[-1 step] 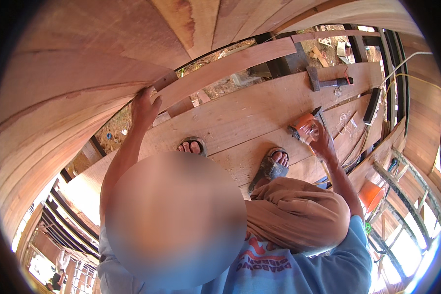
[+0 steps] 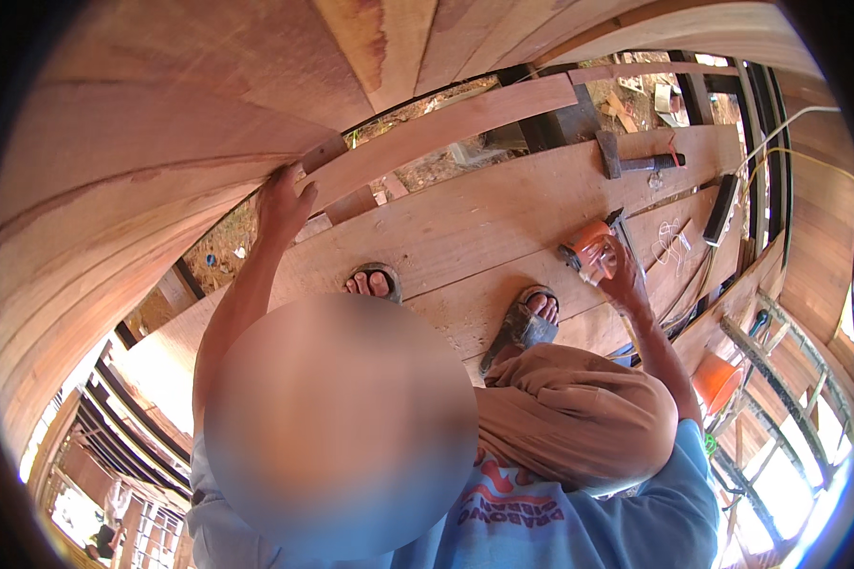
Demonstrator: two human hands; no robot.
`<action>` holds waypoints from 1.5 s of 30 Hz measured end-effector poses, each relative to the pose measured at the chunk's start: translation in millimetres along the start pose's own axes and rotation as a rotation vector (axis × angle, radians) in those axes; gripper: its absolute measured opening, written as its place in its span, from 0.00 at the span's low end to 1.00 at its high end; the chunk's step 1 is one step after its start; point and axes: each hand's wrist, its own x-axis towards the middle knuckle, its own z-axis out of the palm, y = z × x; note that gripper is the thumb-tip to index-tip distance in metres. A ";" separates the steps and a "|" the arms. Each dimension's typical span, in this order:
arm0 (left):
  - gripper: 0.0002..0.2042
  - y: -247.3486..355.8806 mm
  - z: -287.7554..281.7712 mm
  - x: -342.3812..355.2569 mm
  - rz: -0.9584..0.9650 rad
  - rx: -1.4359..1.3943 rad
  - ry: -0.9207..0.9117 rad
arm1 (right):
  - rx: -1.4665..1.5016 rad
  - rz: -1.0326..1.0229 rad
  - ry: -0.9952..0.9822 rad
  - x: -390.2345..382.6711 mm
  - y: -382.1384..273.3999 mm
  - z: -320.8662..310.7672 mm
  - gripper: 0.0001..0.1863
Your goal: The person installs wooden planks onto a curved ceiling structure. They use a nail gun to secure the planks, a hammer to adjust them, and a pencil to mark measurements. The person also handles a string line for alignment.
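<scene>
My left hand [image 2: 283, 207] is at the near-left end of a narrow wooden board [image 2: 446, 131], beside the plank wall [image 2: 161, 104]. Its thumb lies along the board's edge and its fingers wrap the end, partly hidden against the wall. The board spans the gap between wall and plank floor, over dark joists. My right hand [image 2: 624, 283] grips an orange nail gun [image 2: 593, 248] with a black front part, held low over the floor planks right of my feet. The fingers are partly hidden behind the tool.
A hammer [image 2: 640, 161] with a dark handle lies on the floor planks [image 2: 465, 223]. Beyond it are a black bar-shaped thing [image 2: 721, 209] and tangled white string [image 2: 672, 242]. Ground with scraps shows through gaps. An orange bucket [image 2: 717, 379] and a ladder-like frame [image 2: 778, 365] stand at right.
</scene>
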 end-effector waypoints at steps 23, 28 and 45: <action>0.24 -27.8 7.4 7.1 -0.120 -0.148 -0.158 | 0.239 0.076 0.084 -7.9 10.8 22.7 0.41; 0.25 -28.3 5.8 8.4 -0.119 -0.105 -0.185 | 0.165 0.072 0.092 -6.3 9.9 21.8 0.43; 0.25 -44.1 14.9 11.7 -0.147 -0.105 -0.211 | 0.252 -0.056 -0.044 -19.3 36.2 19.0 0.50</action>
